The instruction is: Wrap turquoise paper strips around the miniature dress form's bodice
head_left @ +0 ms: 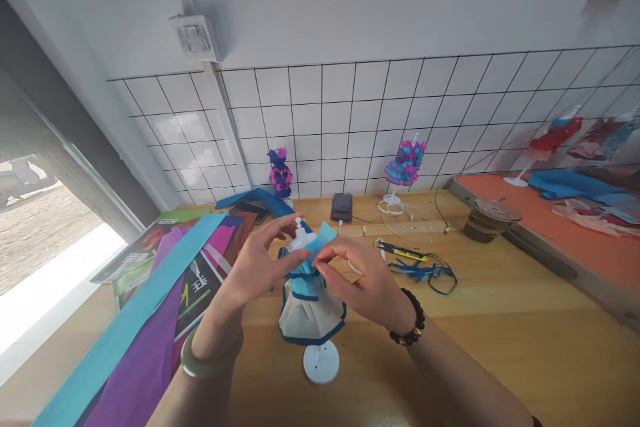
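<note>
A small white dress form (301, 240) stands upright on a round white base (321, 361). It wears a cream skirt (311, 315) with dark blue edging and a light blue bodice (305, 288). My left hand (263, 260) wraps the form's upper body from the left, its thumb pressed on the chest front. Between thumb and forefinger, my right hand (363, 277) pinches a light blue fabric piece (323, 237) at the front of the bodice. One corner of that piece sticks up above the fingers. The left fingertips behind the form are partly hidden.
Fabric strips (165, 273) and magazines (140, 247) lie to the left. A phone (342, 207) is by the tiled wall, between two dressed forms (281, 173). Yellow-black thread snips (404, 251), blue scraps (420, 271) and a dark container (490, 220) are on the right.
</note>
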Motion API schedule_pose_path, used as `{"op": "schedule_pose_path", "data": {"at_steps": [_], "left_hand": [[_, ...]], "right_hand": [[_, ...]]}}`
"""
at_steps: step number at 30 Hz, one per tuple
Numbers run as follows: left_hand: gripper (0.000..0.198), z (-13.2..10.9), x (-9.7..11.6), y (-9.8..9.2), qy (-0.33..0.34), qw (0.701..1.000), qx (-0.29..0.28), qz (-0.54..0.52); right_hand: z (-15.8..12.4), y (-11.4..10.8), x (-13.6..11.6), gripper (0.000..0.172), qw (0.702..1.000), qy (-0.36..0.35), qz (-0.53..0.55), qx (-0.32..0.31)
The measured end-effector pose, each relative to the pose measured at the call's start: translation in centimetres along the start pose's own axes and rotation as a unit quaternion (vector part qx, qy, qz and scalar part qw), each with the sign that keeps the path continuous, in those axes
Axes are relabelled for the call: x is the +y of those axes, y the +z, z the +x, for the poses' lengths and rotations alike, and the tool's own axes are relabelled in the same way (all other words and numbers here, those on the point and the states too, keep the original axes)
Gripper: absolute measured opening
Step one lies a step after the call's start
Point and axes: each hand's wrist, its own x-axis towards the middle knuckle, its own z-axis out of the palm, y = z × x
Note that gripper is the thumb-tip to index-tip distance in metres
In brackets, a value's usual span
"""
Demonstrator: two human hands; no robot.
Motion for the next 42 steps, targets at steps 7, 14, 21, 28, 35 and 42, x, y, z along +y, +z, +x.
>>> {"op": "schedule_pose_path", "data": {"at_steps": [7, 14, 21, 28, 35, 42], "left_hand": [[0.052, -0.3, 0.5, 0.2, -0.001, 0.999, -0.031, -0.015], [0.061, -0.8, 1.4, 0.7, -0.044, 0.998, -0.049, -0.012], [0.057, -0.7, 1.4, 0.9, -0.027, 0.999, -0.038, -0.013], [0.068, -0.2, 0.5, 0.3, -0.065, 0.997, 0.006, -0.040], [0.065, -0.1, 0.0, -0.8, -0.019, 0.998, 0.053, -0.026], [0.058, -0.2, 0.6, -0.6, -0.025, 0.999, 0.046, 0.006]], "right_hand": [[0.1, -1.0, 0.4, 0.018, 0.992, 0.102, -0.038, 0.062], [0.0, -0.5, 0.6, 0.041, 0.990, 0.136, -0.033, -0.008], [-0.1, -0.4, 0.6, 0.041, 0.991, 0.123, -0.044, -0.010], [-1.1, -2.5, 3.2, 0.029, 0.979, 0.140, -0.099, 0.108], [-9.7, -10.2, 11.0, 0.027, 0.905, 0.315, -0.285, 0.033], [-12.5, -12.9, 13.4, 0.025, 0.825, 0.375, -0.408, -0.109]]}}
